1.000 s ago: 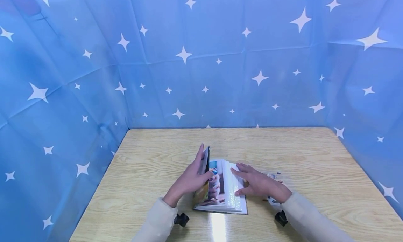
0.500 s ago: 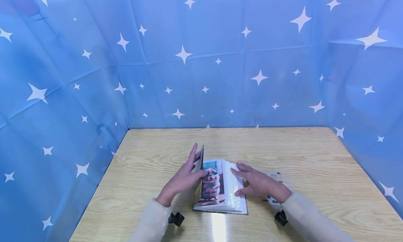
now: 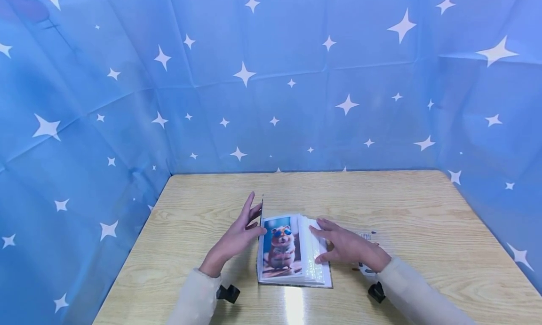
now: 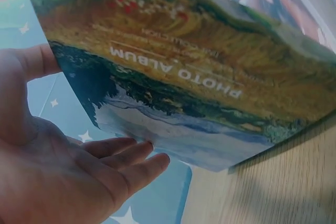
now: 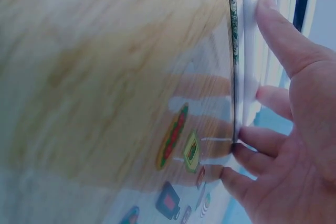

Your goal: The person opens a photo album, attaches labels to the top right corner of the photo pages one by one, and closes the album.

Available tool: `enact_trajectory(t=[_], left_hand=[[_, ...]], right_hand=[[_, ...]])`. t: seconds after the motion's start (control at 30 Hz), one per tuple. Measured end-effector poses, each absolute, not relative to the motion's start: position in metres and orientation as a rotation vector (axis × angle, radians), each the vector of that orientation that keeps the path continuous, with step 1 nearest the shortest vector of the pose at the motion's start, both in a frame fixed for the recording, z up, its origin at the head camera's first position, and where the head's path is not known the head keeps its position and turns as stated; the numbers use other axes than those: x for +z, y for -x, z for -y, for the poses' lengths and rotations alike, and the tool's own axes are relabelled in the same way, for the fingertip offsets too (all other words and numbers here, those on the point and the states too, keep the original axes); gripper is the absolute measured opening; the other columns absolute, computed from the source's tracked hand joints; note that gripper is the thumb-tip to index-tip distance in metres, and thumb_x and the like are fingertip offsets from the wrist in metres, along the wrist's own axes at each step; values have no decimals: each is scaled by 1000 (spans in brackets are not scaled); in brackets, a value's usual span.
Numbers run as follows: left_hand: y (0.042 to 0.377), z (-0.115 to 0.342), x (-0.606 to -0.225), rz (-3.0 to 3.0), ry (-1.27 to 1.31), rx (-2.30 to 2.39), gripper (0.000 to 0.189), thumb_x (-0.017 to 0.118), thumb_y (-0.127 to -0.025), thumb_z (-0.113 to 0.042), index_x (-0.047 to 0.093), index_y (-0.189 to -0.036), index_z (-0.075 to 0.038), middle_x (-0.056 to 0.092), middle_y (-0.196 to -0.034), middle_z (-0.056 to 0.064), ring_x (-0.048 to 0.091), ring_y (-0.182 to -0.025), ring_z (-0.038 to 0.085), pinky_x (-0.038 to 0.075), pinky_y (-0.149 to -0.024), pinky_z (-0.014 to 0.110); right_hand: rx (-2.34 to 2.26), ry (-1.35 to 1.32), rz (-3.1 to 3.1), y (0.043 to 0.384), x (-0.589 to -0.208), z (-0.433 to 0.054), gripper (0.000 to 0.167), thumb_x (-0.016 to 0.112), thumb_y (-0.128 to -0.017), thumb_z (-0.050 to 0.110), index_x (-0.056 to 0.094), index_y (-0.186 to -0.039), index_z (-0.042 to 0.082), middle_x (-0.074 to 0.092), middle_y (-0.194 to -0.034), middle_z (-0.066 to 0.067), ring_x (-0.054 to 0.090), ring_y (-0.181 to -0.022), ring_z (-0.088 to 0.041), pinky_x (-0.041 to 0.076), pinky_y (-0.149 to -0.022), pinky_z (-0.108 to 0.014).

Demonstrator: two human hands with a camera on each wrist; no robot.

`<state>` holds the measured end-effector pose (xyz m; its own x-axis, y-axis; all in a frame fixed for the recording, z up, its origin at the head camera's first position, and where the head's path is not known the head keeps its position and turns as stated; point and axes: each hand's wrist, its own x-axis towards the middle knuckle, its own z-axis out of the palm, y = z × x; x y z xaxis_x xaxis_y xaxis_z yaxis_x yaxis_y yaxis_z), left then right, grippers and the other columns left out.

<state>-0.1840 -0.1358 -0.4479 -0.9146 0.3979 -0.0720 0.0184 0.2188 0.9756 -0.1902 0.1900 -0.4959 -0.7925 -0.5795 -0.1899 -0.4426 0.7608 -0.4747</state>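
Note:
A photo album [image 3: 315,280] lies open on the table, its front cover [image 4: 173,85] standing up at the left, lettered "PHOTO ALBUM" over a painted landscape. Inside shows a picture [image 3: 281,249] of a hamster in sunglasses. My left hand [image 3: 233,240] has its thumb at the cover's inner side, fingers extended along the outer side. My right hand [image 3: 345,242], fingers spread, rests at the right edge of the album's pages [image 5: 252,40]. Beside it, partly under the right wrist, lies a clear sticker sheet [image 3: 366,268] with small food-like designs, a hot dog sticker [image 5: 172,137] among them.
The wooden table [image 3: 203,202] has a blue star-patterned curtain [image 3: 296,104] around its back and sides. Black wrist devices sit under both sleeves, the left device [image 3: 228,293] close over the tabletop.
My left hand has moved left, swinging the album's cover outward to nearly upright, and the hamster picture is uncovered. My right hand stays in place at the pages.

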Motion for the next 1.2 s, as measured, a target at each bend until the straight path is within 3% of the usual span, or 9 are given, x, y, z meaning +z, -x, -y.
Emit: enact_trajectory(t=[0.37,1.2], left_hand=[[183,153,-449,-2142,-301,1858,97,60,-91,-6,-3,-160,-32,26,-162,11,23,-149,32,24,-119,54],[181,183,-457,-2157,-175,1954,93,59,-87,1,8,-159,-32,34,-157,17,31,-144,40,26,-116,59]], right_hand=[[-592,768,-2639,189,-496,-191,95,70,-79,61,34,-154,17,15,-164,-17,17,-150,-38,27,-116,-55],[-623,730,-2618,188,-497,-191,94,71,-79,61,34,-154,19,14,-165,-15,16,-150,-36,27,-117,-55]])
